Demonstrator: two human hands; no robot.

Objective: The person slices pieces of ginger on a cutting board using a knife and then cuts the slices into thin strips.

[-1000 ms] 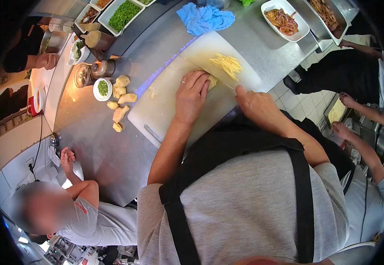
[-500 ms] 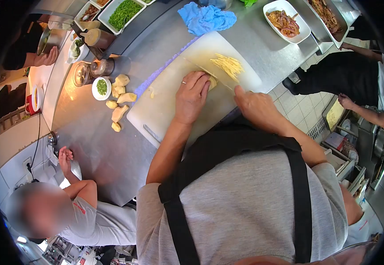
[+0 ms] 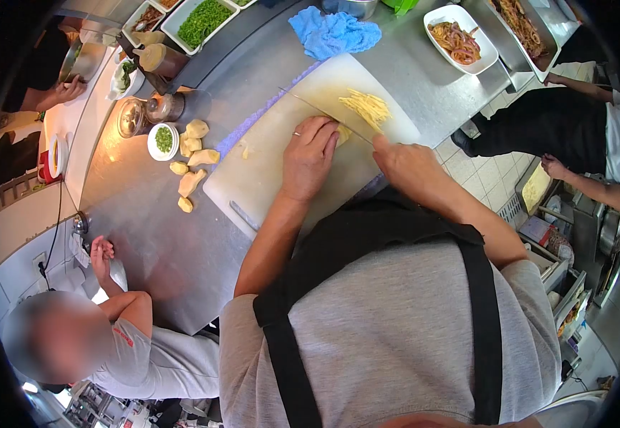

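A stainless-steel counter [image 3: 160, 250] stretches in front of the person. On it, by the near edge, lies a white cutting board [image 3: 260, 185], set at a slant, a purple cloth [image 3: 253, 119] showing along its far edge. A crumpled blue cloth [image 3: 338, 34] sits just beyond the board's far right corner. Toward the counter's right end stands a white dish [image 3: 492, 53] of sliced, cooked-looking strips.

The right hand [image 3: 406, 160] is wrapped around the handle of a kitchen knife [image 3: 317, 108] at the board's near edge; the blade crosses the board, its tip reaching the far edge. The left hand [image 3: 308, 158], fingers bent, holds a ginger piece [image 3: 343, 133] down on the board, just beside the blade.

Off the board's far left corner, a small white bowl [image 3: 175, 148] of chopped greens stands near several peeled ginger chunks [image 3: 190, 182]. Fine ginger slivers [image 3: 365, 108] lie heaped toward the board's right end, across the blade from the left hand.
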